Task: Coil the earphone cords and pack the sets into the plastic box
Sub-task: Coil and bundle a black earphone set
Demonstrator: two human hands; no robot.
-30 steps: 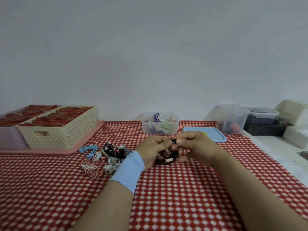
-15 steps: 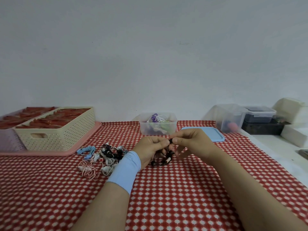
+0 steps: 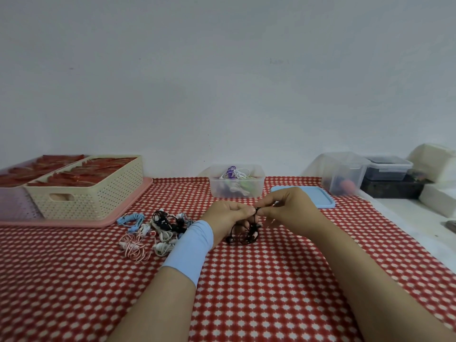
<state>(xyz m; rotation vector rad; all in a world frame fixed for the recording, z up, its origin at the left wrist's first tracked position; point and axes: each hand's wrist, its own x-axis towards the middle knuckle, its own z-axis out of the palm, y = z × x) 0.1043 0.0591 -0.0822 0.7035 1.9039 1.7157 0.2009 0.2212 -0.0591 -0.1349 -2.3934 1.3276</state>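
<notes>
A matt red-and-white checked cloth [image 3: 259, 280] covers the table. At the far centre, the plastic box [image 3: 236, 191] is translucent and smooth; right of it lies a matt blue plastic lid [image 3: 318, 197]. The cream basket [image 3: 98, 193] at left is perforated plastic. The black earphone cord [image 3: 244, 234] looks slightly glossy.

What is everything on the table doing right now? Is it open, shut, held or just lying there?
left hand: pinching the black earphones
right hand: pinching the black earphones
black earphones: held, partly coiled
plastic box: open, earphones inside
blue lid: off, lying flat
earphone pile: loose on the cloth
cream basket: open, holding red things
</notes>
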